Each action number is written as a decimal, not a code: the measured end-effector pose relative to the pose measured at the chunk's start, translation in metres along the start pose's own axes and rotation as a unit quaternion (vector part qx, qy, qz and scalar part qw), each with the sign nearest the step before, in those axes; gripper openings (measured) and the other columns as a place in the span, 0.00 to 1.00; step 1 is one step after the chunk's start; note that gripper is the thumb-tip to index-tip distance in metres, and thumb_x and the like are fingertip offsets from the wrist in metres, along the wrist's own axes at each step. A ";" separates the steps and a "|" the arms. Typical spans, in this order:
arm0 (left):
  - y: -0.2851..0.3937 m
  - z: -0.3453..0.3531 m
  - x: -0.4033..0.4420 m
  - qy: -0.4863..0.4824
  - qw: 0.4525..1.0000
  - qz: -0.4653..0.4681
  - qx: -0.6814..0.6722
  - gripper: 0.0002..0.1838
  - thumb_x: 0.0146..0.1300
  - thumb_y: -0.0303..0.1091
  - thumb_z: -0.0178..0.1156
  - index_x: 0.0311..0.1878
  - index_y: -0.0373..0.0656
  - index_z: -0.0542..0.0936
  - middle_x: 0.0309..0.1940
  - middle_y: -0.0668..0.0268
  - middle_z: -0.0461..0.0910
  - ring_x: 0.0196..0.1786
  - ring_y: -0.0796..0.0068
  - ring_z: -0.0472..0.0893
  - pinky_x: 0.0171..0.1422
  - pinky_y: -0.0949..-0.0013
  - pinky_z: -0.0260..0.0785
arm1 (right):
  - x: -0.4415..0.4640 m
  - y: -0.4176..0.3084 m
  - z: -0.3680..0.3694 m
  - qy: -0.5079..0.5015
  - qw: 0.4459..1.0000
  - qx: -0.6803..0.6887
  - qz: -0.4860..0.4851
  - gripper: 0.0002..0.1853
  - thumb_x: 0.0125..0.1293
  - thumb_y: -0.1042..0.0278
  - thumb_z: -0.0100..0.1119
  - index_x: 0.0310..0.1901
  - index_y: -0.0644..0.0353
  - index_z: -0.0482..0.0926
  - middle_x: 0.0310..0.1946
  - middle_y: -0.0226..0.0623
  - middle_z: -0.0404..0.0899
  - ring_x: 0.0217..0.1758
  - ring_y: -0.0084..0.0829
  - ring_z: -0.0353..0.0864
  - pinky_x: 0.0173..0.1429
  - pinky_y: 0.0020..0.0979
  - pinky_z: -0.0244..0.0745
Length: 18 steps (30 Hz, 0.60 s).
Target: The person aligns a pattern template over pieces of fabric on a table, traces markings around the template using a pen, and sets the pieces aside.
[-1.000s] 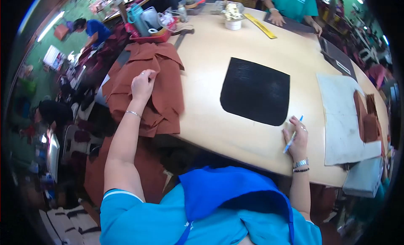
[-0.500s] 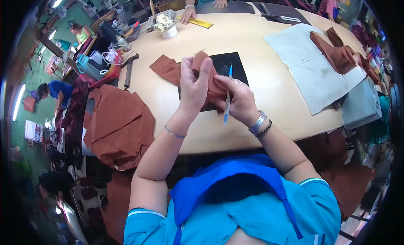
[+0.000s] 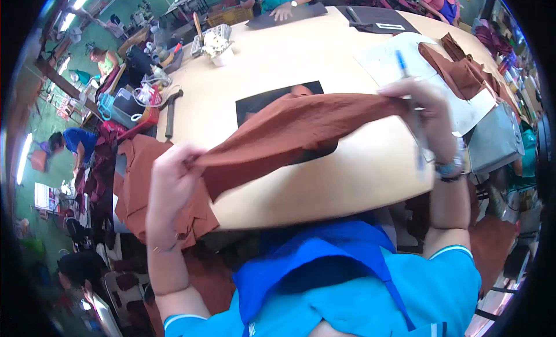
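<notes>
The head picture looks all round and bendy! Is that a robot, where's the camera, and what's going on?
No robot here: those are a person's own bare hands. The camera sits on that person's head, looking forward and down. The left hand and the right hand hold up a floppy reddish-brown piece of material between them. The right hand also has a slim blue-ended pen. Below, a flat black panel lies on the pale curved table. Toward the left are a dark-handled hammer and a reddish-brown heap.
</notes>
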<state>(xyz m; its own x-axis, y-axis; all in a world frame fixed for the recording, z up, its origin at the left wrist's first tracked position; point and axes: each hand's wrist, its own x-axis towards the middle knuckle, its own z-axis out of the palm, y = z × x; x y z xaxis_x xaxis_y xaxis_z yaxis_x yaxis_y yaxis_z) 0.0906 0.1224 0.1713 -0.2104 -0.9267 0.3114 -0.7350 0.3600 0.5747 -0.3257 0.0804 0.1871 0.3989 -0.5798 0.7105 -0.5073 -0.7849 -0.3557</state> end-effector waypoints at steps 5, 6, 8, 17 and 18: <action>0.051 -0.076 0.013 0.015 0.989 0.038 -0.140 0.12 0.65 0.29 0.61 0.47 0.29 0.80 0.38 0.63 0.83 0.41 0.78 0.81 0.47 0.73 0.73 | 0.050 -0.015 -0.065 -0.054 0.990 0.031 0.129 0.04 0.64 0.76 0.62 0.40 0.61 0.81 0.35 0.28 0.81 0.40 0.20 0.79 0.47 0.24 0.74; 0.049 -0.076 0.032 -0.037 0.991 -0.010 -0.131 0.13 0.65 0.29 0.61 0.48 0.29 0.80 0.39 0.64 0.83 0.41 0.79 0.81 0.47 0.73 0.73 | 0.063 -0.007 -0.067 -0.084 0.987 0.046 0.131 0.04 0.66 0.73 0.61 0.41 0.61 0.80 0.34 0.27 0.80 0.39 0.19 0.78 0.46 0.23 0.73; 0.019 -0.060 0.084 -0.115 0.990 -0.016 -0.079 0.12 0.65 0.29 0.61 0.46 0.30 0.81 0.37 0.69 0.83 0.38 0.82 0.78 0.44 0.74 0.72 | 0.082 0.045 -0.054 -0.135 0.990 -0.026 0.012 0.07 0.64 0.71 0.63 0.43 0.62 0.81 0.34 0.27 0.80 0.38 0.19 0.78 0.44 0.25 0.74; -0.030 -0.003 0.250 0.276 0.955 0.110 -0.006 0.08 0.61 0.23 0.54 0.41 0.40 0.81 0.34 0.61 0.85 0.40 0.69 0.84 0.46 0.68 0.75 | 0.164 0.170 -0.018 0.164 0.979 -0.118 0.034 0.10 0.63 0.76 0.53 0.41 0.59 0.83 0.25 0.31 0.79 0.27 0.21 0.77 0.33 0.27 0.72; -0.024 -0.013 0.261 0.354 0.914 0.197 0.022 0.06 0.63 0.25 0.57 0.42 0.38 0.80 0.36 0.60 0.85 0.42 0.69 0.83 0.49 0.68 0.74 | 0.173 0.164 -0.031 0.152 0.948 -0.203 0.194 0.10 0.67 0.75 0.51 0.44 0.58 0.83 0.28 0.31 0.80 0.31 0.20 0.78 0.36 0.25 0.73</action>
<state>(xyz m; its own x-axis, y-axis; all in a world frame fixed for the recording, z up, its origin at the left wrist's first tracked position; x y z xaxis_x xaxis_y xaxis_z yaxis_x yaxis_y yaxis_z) 0.0617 -0.1270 0.2487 -0.0051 -0.4182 0.9083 -0.7210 0.6309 0.2864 -0.3633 -0.1415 0.2702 -0.0858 -0.6698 0.7376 -0.8469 -0.3410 -0.4081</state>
